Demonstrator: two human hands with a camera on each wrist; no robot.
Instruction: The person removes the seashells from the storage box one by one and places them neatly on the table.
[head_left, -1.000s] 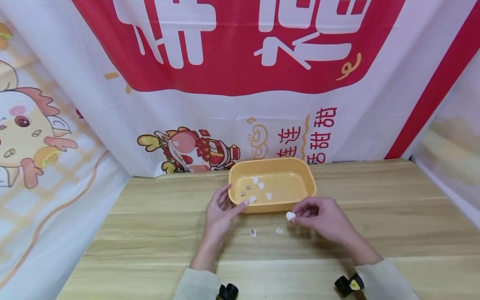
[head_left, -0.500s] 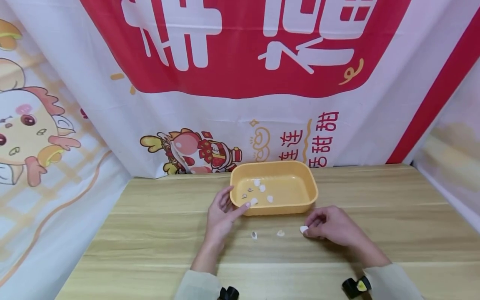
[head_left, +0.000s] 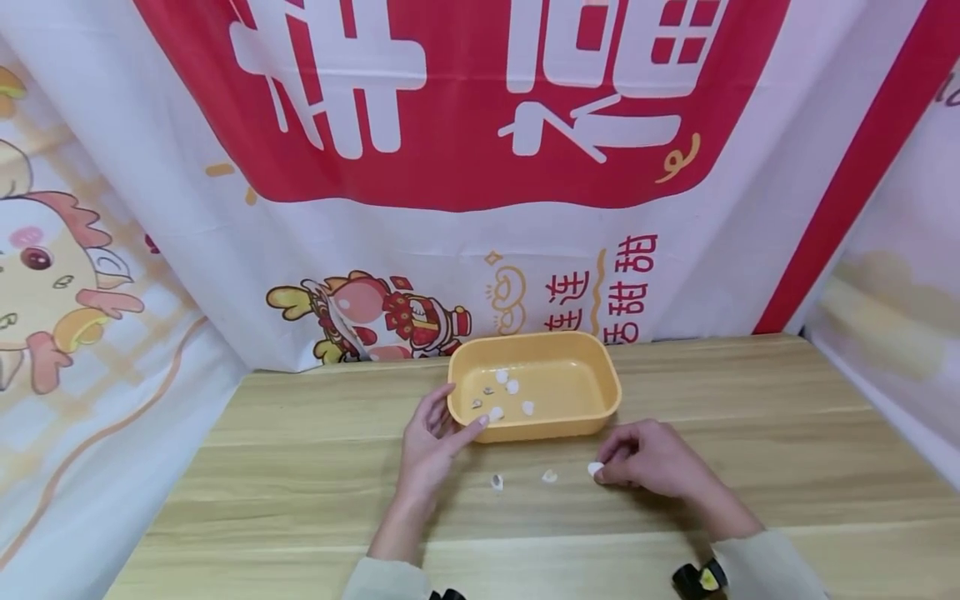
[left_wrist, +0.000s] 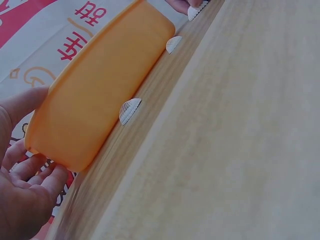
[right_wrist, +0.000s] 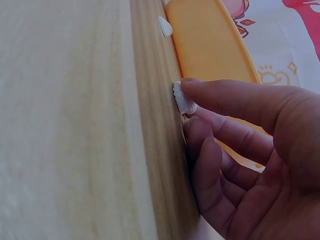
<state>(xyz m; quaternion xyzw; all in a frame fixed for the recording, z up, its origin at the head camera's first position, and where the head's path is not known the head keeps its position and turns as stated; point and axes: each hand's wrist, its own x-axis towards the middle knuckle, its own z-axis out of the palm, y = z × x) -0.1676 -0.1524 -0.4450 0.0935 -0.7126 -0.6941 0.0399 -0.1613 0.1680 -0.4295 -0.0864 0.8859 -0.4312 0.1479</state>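
Observation:
A yellow plastic tub point(head_left: 540, 429) stands at the back of the wooden table. My left hand point(head_left: 431, 446) holds its near left corner, thumb on the rim and fingers around the left side. Thumb and fingers of my right hand point(head_left: 648, 458) pinch a white ribbed seashell point(right_wrist: 184, 98), low at the tabletop in front of the tub's right end. Two more shells lie on the wood between the hands, the left shell point(head_left: 497, 482) and the middle shell point(head_left: 550, 476). Inside the tub are several white shells point(head_left: 512, 387) and two small darker pieces point(head_left: 477, 403).
A white cloth point(head_left: 390, 250) with red print hangs right behind the tub, along the table's back edge. More printed cloth point(head_left: 67, 333) hangs on the left side. The wooden tabletop point(head_left: 300, 500) stretches out on both sides of the tub.
My right hand has moved from beside the tub's near wall down and slightly right to the tabletop, with the seashell in its fingers. My left hand has stayed on the tub.

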